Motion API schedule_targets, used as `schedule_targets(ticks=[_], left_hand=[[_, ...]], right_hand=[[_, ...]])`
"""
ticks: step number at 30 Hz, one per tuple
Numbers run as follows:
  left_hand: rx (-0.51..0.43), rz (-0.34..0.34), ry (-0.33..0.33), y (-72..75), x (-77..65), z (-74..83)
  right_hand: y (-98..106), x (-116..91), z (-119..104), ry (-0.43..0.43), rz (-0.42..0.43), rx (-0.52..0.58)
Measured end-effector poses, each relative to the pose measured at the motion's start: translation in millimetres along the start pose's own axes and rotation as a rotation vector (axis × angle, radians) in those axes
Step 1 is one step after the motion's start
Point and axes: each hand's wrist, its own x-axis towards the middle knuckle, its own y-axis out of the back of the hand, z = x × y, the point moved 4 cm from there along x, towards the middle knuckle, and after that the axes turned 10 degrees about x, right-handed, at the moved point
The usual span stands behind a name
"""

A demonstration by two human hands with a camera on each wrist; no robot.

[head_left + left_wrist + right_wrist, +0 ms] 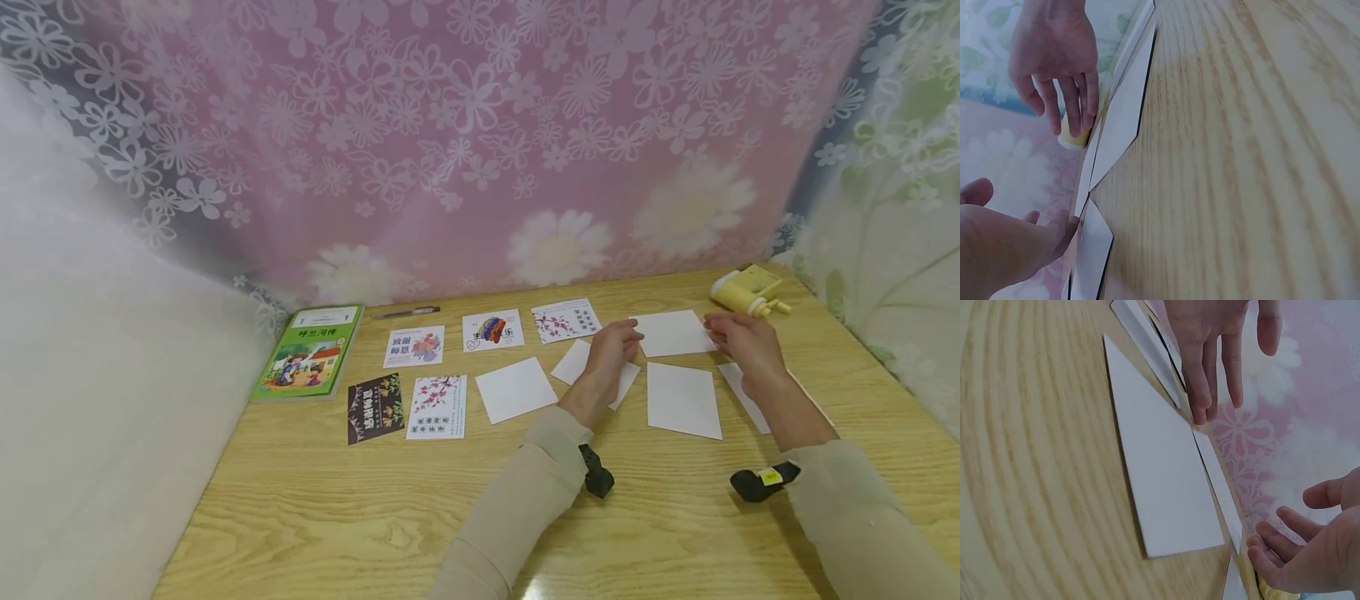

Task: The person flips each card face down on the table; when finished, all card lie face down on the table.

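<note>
Both hands hover around a blank white card point(673, 332) at the back right of the table. At its left end is my left hand point(609, 357), fingers loosely bent and nothing gripped; in the left wrist view the same left hand point(1013, 247) has its fingertips right by the cards. My right hand point(752, 346) stands at the card's right end, its fingers point(1279, 544) relaxed and apart. Another blank card point(683, 400) lies in front, between the forearms. Each hand partly hides a further white card, one point(571, 362) at the left and one point(742, 397) at the right.
Further left lie one more blank card point(516, 390) and several printed cards, including a dark one point(375, 409) and a floral one point(414, 346). A green book point(307, 354) and a pen point(406, 313) are behind them. A yellow device point(746, 291) stands at the back right.
</note>
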Motion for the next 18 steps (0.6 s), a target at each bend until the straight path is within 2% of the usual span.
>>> schedule_targets(ticks=[8,13,18], left_hand=[[0.042,-0.017,-0.055,22.4,-0.9,6.5],[0.032,0.052,-0.085,43.9,1.7,14.5],[0.022,0.135,-0.103,68.9,3.6,23.0]], right_hand=[[-20.4,1.6,-6.2,0.026,-0.058,-0.019],[-38.7,5.4,-6.4,0.01,-0.096,0.057],[-61.3,10.5,-6.7,-0.015,-0.173,0.089]])
